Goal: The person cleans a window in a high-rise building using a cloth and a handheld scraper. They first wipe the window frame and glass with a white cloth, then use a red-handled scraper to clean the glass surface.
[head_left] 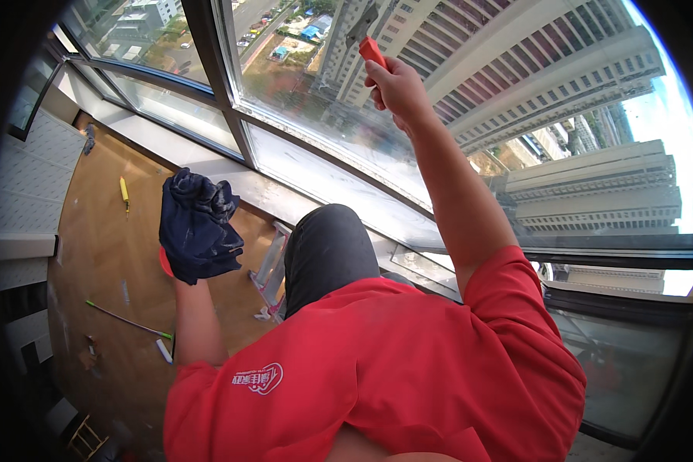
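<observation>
My right hand [400, 88] is raised in front of the tall window pane [300, 115], its fingers wrapped around the orange-red handle of a scraper [373, 52]. The scraper's dark flat blade lies over the upper part of the glass; whether it touches cannot be told. On the left, a bunched dark blue cloth [199, 223] with whitish smears hangs over my left hand [183, 283], which holds it up away from my body. The cloth hides the fingers. A red edge [165, 262] shows beside that wrist; what it belongs to is unclear.
A stepladder [272, 266] stands below, beside my bent dark-trousered leg [329, 242]. A pale sill [262, 189] runs under the dark window frame [223, 85]. On the brown floor [115, 254] lie a yellow tool [124, 192], a green-ended pole [127, 319] and a white tube [164, 351].
</observation>
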Motion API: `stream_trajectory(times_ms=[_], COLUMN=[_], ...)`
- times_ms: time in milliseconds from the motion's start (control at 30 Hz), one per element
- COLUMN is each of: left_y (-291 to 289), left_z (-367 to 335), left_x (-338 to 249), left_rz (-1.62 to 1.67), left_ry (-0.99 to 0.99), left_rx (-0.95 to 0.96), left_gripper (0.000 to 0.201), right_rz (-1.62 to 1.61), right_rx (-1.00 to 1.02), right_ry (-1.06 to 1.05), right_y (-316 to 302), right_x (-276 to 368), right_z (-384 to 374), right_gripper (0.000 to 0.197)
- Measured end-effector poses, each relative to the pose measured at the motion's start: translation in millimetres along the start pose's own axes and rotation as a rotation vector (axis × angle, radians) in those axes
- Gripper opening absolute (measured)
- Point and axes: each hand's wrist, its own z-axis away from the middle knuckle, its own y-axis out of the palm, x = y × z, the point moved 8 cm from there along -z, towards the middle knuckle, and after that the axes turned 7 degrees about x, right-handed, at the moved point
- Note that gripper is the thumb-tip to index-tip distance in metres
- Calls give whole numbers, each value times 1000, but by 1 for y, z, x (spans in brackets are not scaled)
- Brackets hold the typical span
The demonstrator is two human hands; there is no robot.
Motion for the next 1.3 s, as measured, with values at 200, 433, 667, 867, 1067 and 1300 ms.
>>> stream_trajectory(times_ms=[200, 433, 667, 867, 1067, 1300], left_y=[47, -101, -119, -65, -31, -136], left_z=[-2, 52, 61, 11, 3, 57], left_x=[0, 14, 27, 32, 10, 20], left_rz=[144, 139, 159, 94, -16, 109], left_ry=[-36, 29, -90, -94, 37, 1], left_rx=[62, -190, -169, -198, -149, -226], left_gripper=[37, 23, 39, 28, 51, 16], right_rz=[318, -34, 53, 245, 357, 206], right_rx=[-63, -171, -191, -27, -62, -193], right_ry=[-118, 182, 287, -46, -46, 340], right_y=[61, -94, -117, 75, 106, -101], right_x=[4, -131, -148, -56, -49, -221], right_z=[-88, 102, 140, -66, -105, 108], right_gripper=[28, 21, 22, 31, 36, 30])
